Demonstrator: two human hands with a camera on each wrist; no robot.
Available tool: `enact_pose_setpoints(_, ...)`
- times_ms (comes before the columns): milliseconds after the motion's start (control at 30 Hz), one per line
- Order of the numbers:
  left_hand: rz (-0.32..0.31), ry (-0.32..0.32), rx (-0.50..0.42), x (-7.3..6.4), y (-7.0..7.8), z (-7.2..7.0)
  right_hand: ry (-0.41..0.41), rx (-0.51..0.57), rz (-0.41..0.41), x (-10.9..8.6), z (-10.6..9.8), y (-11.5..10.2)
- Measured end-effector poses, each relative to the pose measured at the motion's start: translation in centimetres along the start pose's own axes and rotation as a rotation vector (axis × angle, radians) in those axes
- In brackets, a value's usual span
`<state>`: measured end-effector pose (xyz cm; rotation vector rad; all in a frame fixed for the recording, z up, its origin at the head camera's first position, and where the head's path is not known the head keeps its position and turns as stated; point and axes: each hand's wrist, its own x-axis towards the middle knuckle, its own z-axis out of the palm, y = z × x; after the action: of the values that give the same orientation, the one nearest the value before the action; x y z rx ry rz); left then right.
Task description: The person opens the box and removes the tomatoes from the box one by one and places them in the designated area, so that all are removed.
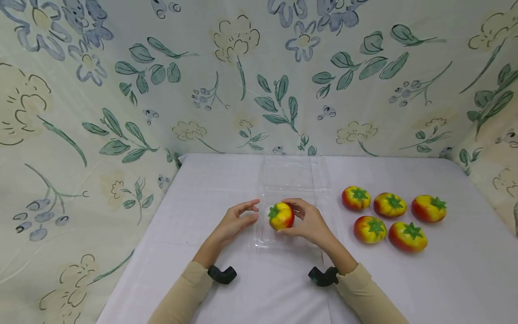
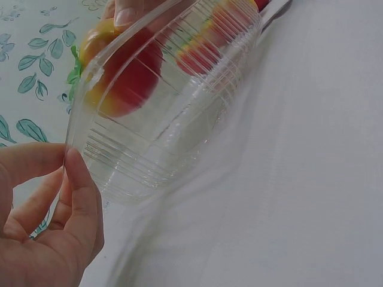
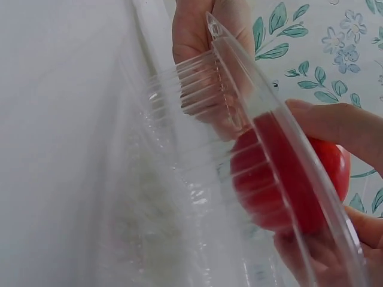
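A clear plastic clamshell container (image 1: 263,240) lies open on the white table, its lid (image 1: 293,175) folded back towards the wall. My right hand (image 1: 286,217) grips a red and yellow tomato (image 1: 281,216) with a green stem, holding it just over the container's tray. In the right wrist view its fingers (image 3: 335,128) wrap round the tomato (image 3: 281,179) behind the ribbed wall (image 3: 197,149). My left hand (image 1: 252,211) is at the tray's left rim. In the left wrist view, thumb and forefinger (image 2: 67,154) pinch that rim (image 2: 167,131), with the tomato (image 2: 119,78) showing through it.
Several more tomatoes (image 1: 388,204) lie in a loose group on the table to the right of the container. The white cloth (image 1: 259,292) covers the table. Flowered fabric walls (image 1: 121,112) close in behind and on both sides.
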<state>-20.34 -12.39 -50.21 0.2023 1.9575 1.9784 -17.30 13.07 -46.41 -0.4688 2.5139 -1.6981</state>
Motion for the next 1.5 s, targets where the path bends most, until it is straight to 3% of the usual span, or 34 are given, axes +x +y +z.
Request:
enact_pose_setpoints(867, 0.008, 0.01, -0.03, 0.0, -0.3, -0.1, -0.007, 0.092, -0.029, -1.3, -2.8, 1.0)
enact_pose_setpoints(1500, 0.033, -0.01, -0.026, -0.1, -0.3, -0.1, -0.011, 0.076, -0.065, -2.0, -4.4, 1.5)
